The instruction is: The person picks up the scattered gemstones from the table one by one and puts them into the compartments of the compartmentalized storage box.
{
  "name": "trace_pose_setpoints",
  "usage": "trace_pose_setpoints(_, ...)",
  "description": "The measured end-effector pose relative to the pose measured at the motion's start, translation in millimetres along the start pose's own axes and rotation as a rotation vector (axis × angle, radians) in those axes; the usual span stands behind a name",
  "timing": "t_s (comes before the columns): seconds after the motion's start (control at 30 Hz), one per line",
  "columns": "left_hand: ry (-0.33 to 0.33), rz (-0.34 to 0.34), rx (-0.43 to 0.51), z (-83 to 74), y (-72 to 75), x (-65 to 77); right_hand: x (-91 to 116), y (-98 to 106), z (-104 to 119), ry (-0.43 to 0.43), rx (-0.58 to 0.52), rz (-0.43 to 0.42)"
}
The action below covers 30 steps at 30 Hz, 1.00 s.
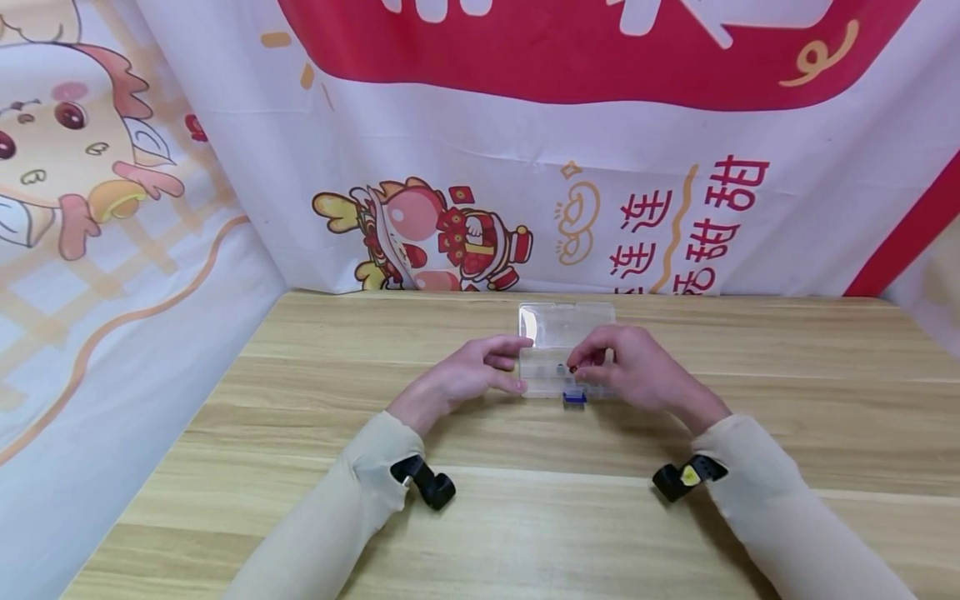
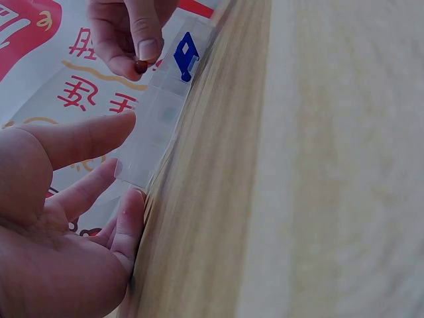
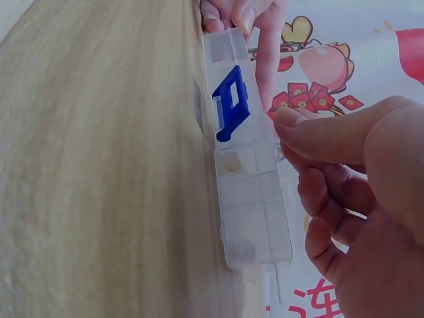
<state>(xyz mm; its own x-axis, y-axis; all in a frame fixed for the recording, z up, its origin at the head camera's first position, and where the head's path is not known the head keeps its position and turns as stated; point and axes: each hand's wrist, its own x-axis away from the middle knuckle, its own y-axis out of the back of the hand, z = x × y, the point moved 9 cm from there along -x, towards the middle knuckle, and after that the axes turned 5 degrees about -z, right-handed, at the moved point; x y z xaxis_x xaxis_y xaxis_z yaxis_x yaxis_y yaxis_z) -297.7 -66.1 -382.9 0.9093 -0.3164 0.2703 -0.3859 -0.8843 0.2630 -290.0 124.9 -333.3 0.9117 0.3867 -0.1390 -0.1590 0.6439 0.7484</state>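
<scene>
A clear plastic compartment box lies on the table, its transparent lid raised at the back. On the front side a blue latch hangs out. My left hand rests at the box's left end with fingers extended, touching it. Over the compartments, my right hand pinches a tiny dark reddish-brown piece, rounded like a bead, between thumb and index finger. A pale round piece shows through the box wall in the right wrist view. Other contents are too blurred to tell.
The wood-grain table extends around the box. Behind it hangs a printed cloth with red shapes and cartoon figures, and another cloth side runs along the left. Each wrist wears a black camera mount.
</scene>
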Motion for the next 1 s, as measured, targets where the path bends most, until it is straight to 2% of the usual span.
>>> trace_pose_setpoints(1.0, 0.000, 0.007, 0.000, -1.5, -0.2, 0.6, -0.4, -5.3, 1.8, -0.008, 0.053, 0.050)
